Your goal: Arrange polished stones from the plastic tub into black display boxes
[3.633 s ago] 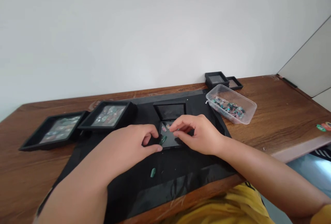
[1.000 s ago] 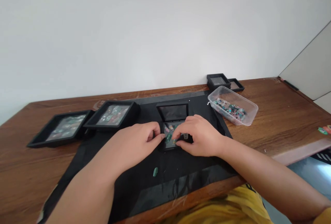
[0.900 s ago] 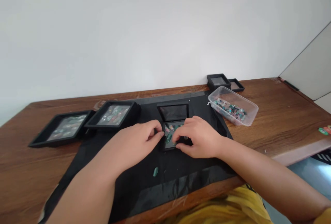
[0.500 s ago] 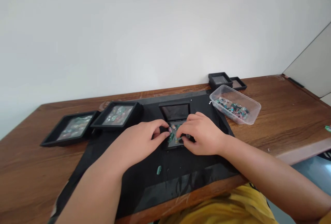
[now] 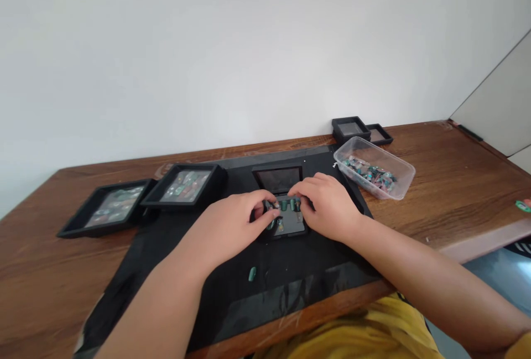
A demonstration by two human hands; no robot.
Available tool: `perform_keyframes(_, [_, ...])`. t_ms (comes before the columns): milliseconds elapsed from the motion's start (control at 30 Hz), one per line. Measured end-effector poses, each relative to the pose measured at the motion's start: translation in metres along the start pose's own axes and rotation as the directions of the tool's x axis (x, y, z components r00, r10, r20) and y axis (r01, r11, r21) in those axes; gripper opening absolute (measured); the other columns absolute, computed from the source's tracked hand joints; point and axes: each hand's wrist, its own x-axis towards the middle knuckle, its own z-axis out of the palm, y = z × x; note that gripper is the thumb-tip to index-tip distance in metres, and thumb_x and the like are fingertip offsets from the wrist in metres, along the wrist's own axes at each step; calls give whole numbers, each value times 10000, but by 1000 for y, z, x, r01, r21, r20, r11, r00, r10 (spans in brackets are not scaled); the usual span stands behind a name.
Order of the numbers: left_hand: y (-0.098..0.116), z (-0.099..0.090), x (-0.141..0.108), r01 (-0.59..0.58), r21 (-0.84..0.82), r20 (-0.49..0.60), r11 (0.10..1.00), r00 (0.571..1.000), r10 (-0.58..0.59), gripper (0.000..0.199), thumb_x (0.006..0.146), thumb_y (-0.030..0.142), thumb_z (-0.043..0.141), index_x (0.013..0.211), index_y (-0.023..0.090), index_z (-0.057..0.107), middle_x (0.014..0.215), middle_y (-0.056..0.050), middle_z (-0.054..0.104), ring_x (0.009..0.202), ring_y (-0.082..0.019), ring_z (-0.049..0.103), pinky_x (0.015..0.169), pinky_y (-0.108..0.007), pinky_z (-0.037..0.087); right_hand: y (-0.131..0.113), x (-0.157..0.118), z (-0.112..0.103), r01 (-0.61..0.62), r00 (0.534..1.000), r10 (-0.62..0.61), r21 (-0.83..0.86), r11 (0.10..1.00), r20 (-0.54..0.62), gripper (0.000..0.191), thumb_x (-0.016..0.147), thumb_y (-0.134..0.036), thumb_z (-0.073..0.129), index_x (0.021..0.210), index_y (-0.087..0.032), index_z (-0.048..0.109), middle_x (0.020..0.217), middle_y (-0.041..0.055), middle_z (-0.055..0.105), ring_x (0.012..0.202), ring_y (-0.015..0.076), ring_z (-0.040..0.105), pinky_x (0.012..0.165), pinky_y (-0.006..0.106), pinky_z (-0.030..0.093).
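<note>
Behind the desk's front edge, half-curled left hand and right hand are flanking a rectangular black case, holds unclear.

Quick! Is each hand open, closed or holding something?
Left hand: curled at the open box's left side; can't tell if it holds anything.
Right hand: curled at its right side; can't tell either.

Your left hand covers the left side of the small black case; anything pinched in its fingertips: indistinct. Your right hand hides the case's back right corner. Pieces in the clear tub: too small to tell singly. Your yellow clothing: cropped at bottom edge.
</note>
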Motion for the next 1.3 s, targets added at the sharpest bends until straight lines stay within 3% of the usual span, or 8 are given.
perform_keyframes(300, [0, 1, 1, -27, -16, -28, 1000, 999, 27, 428, 922, 568, 497, 1116, 291, 759, 738, 7, 688, 632, -200, 615, 586, -318, 386, -3, 0, -1, -4, 1000, 4, -16, 1000, 10, 333, 890, -56, 560, 1138, -162, 756, 1055, 72, 795, 925, 257, 597, 864, 385, 432])
perform_keyframes(533, [-14, 3, 1, -39, -37, -50, 999, 998, 37, 432, 927, 589, 510, 1142, 295, 742, 732, 12, 677, 610, -193, 609, 568, -312, 399, -3, -2, -2, 10, 1000, -10, -5, 1000, 20, 357, 884, -41, 558, 1159, -161, 751, 1069, 67, 811, 900, 253, 600, 831, 376, 418])
perform_keyframes(733, [-25, 0, 1, -64, -23, -66, 998, 996, 62, 361, 890, 543, 582, 1116, 317, 749, 725, 14, 657, 592, -186, 588, 559, -304, 404, -2, -2, -12, 61, 990, -62, 17, 998, 125, 349, 840, -7, 585, 1089, -184, 753, 1049, 48, 812, 897, 241, 625, 814, 354, 411])
perform_keyframes(967, [-27, -7, -7, -51, -67, 30, 996, 998, 53, 318, 772, 586, 701, 828, 274, 674, 663, 28, 607, 587, -177, 558, 546, -296, 398, -2, -2, -22, 114, 959, -113, 10, 993, 261, 260, 871, -66, 626, 1067, -187, 748, 947, 53, 795, 860, 230, 649, 786, 335, 421])
perform_keyframes(1200, [-28, -8, -7, -46, -90, 107, 995, 993, 55, 343, 726, 592, 739, 833, 270, 685, 660, 24, 623, 582, -177, 557, 535, -292, 383, -7, -4, -22, 143, 945, -132, -14, 990, 299, 227, 912, -130, 658, 1112, -185, 751, 932, 65, 792, 865, 238, 673, 801, 345, 432])
perform_keyframes(1300, [-25, -9, -6, -29, -89, 74, 996, 997, 36, 369, 758, 612, 701, 902, 271, 702, 672, 24, 620, 585, -178, 561, 543, -295, 388, -7, -4, -23, 146, 942, -130, -31, 989, 308, 265, 917, -134, 683, 1170, -191, 738, 940, 68, 793, 885, 239, 683, 808, 340, 434])
